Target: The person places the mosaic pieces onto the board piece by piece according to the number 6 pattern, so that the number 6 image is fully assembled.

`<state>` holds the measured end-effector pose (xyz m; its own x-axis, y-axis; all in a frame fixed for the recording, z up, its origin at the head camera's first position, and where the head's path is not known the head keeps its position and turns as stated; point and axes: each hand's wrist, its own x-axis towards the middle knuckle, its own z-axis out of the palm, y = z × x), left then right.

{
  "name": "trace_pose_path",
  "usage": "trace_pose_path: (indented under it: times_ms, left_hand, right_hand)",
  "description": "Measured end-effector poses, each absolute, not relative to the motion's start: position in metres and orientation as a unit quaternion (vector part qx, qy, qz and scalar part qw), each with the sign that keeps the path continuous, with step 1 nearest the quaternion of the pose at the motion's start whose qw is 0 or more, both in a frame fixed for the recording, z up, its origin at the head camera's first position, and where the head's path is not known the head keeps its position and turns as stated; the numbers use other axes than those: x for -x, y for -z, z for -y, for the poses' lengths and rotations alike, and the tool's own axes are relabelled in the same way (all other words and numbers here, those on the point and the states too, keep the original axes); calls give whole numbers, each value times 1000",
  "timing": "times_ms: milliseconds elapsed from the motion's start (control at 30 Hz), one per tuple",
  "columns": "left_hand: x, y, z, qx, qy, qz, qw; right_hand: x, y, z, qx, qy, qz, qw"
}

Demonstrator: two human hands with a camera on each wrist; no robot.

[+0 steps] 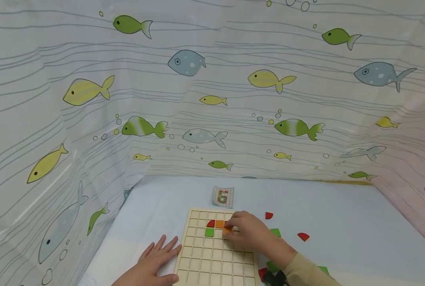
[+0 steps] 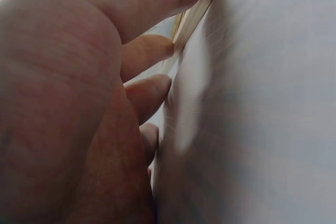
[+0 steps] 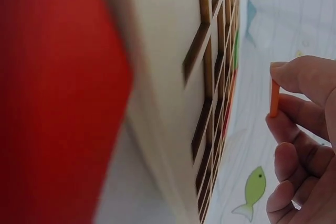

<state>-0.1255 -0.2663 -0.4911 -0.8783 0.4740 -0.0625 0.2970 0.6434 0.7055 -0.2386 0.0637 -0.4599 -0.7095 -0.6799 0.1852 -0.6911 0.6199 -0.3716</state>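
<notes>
A wooden grid board [image 1: 216, 264] lies on the table. My left hand [image 1: 151, 264] lies flat with spread fingers at its left edge; in the left wrist view, fingertips [image 2: 163, 45] touch that edge. Above the board's upper cells, my right hand [image 1: 253, 234] pinches an orange square tile [image 3: 274, 98] between thumb and fingers. Set in the board are a red quarter-circle tile [image 1: 211, 223], an orange square [image 1: 219, 224] right of it and a green square [image 1: 209, 232] below. Another red piece is partly hidden by the right fingers.
Behind the board lies a small card [image 1: 223, 196] with a coloured grid pattern. To the right are loose red quarter-circles [image 1: 303, 236] and green tiles [image 1: 275, 232], some partly covered by the right arm. A fish-print curtain [image 1: 233, 119] surrounds the table.
</notes>
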Motion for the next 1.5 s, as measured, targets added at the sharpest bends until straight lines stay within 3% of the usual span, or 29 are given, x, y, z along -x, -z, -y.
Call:
trace_pose_path:
  times_ms: [633, 1500]
  left_hand:
    - [124, 489, 268, -232, -359, -898, 104]
    - [122, 496, 270, -236, -368, -895, 90]
  right_hand:
    - [229, 462, -24, -433, -176, 884, 10]
    - [225, 467, -9, -442, -130, 887, -5]
